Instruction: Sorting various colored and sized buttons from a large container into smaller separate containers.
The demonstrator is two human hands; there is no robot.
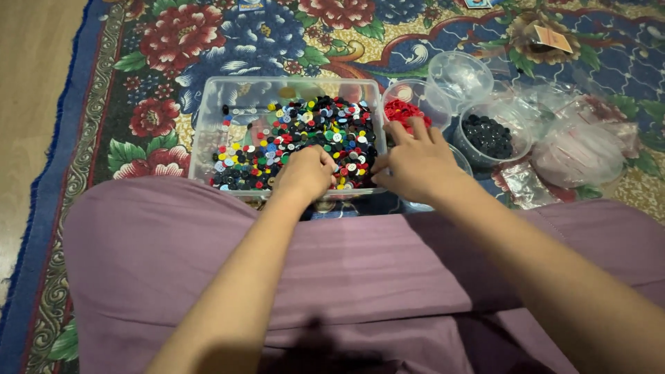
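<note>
- We see the left hand (pixel 306 173) curled knuckles-up over the near edge of the mixed buttons (pixel 305 142), many-coloured small plastic discs heaped in the clear rectangular plastic tub (pixel 208 111); its fingertips are tucked under, so we cannot tell whether it pinches a button.
- The right hand (pixel 415 163) lies at the tub's near right corner, fingers loosely spread and reaching up towards the small clear round cup of red buttons (pixel 402 111); we see nothing held in it.
- Beyond that stand an empty clear round cup (pixel 458 75) and a clear round cup of black buttons (pixel 488 135), with crumpled clear plastic bags (pixel 578 149) to the right, all on a floral patterned carpet (pixel 208 41).
- We judge this as mid-sorting: picking by colour from the heap, which is still large.
- The next move calls for a fine pinch on one button and a short carry to the matching cup.
</note>
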